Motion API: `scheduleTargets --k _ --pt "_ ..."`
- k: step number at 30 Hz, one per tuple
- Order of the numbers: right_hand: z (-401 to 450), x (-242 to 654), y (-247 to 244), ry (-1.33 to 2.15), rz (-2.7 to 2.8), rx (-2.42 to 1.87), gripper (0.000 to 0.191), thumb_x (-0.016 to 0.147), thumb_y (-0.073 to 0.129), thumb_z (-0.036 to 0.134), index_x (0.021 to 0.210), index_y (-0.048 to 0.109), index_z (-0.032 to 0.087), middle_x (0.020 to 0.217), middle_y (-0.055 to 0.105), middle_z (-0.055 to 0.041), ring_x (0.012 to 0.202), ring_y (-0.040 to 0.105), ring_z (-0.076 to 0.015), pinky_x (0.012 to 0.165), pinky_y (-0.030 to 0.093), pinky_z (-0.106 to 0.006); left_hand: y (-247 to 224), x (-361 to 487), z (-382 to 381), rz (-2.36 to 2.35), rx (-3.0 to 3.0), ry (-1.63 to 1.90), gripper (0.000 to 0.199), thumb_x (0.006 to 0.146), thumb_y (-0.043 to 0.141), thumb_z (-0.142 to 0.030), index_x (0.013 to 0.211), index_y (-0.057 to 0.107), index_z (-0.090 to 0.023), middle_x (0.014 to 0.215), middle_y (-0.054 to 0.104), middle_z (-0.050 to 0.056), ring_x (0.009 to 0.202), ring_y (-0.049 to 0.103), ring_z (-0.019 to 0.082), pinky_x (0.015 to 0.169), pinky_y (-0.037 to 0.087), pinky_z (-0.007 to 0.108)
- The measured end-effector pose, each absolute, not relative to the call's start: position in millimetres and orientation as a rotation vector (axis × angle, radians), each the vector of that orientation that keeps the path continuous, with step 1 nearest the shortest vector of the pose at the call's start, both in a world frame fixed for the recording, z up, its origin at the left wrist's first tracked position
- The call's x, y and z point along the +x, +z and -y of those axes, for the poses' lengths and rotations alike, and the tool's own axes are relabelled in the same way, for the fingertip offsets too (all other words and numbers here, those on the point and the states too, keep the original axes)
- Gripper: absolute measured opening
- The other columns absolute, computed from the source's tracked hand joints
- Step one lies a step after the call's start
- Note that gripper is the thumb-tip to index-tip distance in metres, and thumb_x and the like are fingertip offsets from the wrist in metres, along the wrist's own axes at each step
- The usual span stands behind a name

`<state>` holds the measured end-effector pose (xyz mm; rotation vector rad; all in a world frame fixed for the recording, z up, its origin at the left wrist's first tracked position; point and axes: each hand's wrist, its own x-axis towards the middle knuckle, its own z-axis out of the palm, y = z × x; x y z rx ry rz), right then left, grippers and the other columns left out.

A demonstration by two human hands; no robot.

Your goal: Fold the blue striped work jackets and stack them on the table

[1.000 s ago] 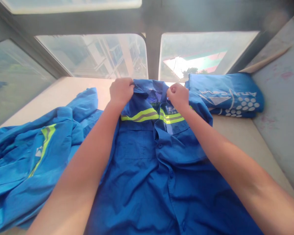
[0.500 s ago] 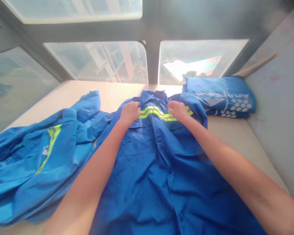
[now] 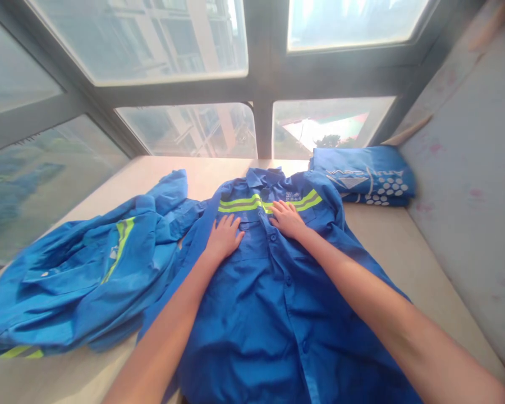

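Note:
A blue work shirt [image 3: 252, 297] lies front up before me, its collar toward the windows. It has a buttoned front and a yellow-and-grey reflective band across the chest. My left hand [image 3: 225, 238] rests flat on the chest at the left, just below the band, fingers apart. On the other side, my right hand [image 3: 288, 217] lies over the band beside the button strip, below a small white print, with its fingers spread. Neither hand grips the cloth. The shirt's lower end runs out of view at the bottom.
Crumpled at the left is a second blue work garment [image 3: 88, 275] with reflective strips. A folded blue cloth with white print [image 3: 362, 171] sits at the back right on the pale surface [image 3: 425, 269]. Framed windows [image 3: 189, 132] stand behind, and a wall [image 3: 467, 185] rises at the right.
Both hands have let go of the shirt near its shoulders and come down toward me, now opened flat on its chest. The camera view has tilted up a little.

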<state>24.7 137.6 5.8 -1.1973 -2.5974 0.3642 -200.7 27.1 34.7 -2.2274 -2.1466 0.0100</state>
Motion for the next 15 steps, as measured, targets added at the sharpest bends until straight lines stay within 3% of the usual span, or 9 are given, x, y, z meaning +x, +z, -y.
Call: scheduleTargets --k 6,11,15 --pt "-79 88 27 0.298 2.627 -1.14 0.044 0.096 0.05 0.032 0.135 0.057 0.014 0.142 0.055 -0.017 0.132 0.05 -0.0284 0.11 0.039 -0.044 79 -240 61 2.293 -2.077 -0.116 0.038 0.096 0.042 -0.035 0.12 0.067 -0.019 0.125 0.068 0.01 0.115 0.063 0.026 0.099 0.05 0.038" --pt "0 137 13 0.176 2.531 -1.189 0.044 0.097 0.046 0.032 0.136 0.057 0.016 0.145 0.054 -0.0123 0.135 0.047 -0.0293 0.113 0.036 -0.046 67 -306 125 2.46 -1.8 -0.276 0.047 0.093 0.028 -0.023 0.122 0.065 -0.015 0.128 0.067 0.012 0.119 0.062 0.026 0.103 0.048 0.043" --pt "31 153 -7 0.048 2.553 -1.23 0.048 0.097 0.045 0.031 0.142 0.053 0.016 0.15 0.049 -0.0115 0.139 0.041 -0.0301 0.116 0.031 -0.049 38 -339 144 2.408 -1.797 -0.226 0.05 0.093 0.032 -0.031 0.131 0.06 -0.018 0.148 0.052 0.012 0.136 0.048 0.03 0.111 0.039 0.05"
